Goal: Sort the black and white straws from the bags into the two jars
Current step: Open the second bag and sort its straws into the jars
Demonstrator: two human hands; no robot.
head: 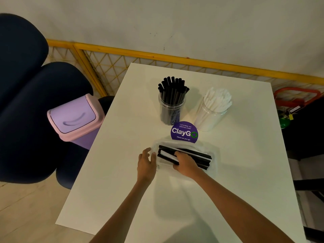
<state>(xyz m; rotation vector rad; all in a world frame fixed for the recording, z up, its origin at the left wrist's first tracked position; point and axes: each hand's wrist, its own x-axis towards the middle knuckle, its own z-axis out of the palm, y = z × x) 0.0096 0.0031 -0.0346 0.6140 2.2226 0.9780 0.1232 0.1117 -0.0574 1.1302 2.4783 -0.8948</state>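
Landmark: the round purple ClayGo sticker (184,132) on the white table (114,181).

Far left of the sticker, off the table: a dark blue chair (26,111).

Left of the sticker, just beside the table's edge: a lilac bin (77,118) with a pink rim and a swing lid.

Below and left of the sticker: the left hand (147,161), fingers loosely curved and slightly apart, thumb against the left end of the clear bag (214,152). Pinching the plastic or merely touching it: impossible to tell.

Just above and left of the sticker: the clear jar of black straws (171,109), upright, tops fanned out above the rim.

Directly below the sticker and near it: the bag, lying flat and lengthways across the table, with a mixed bundle (194,155) of black and white straws amid its plastic.

Below the sticker, on that bundle: the right hand (186,163), fingers curled over the top and thumb on the near side, gripping the straws toward their left end.

Just above and right of the sticker: the clear jar of white straws (212,114), upright and packed full.

Far right of the sticker, beyond the table: a red frame (296,95), partly hidden.
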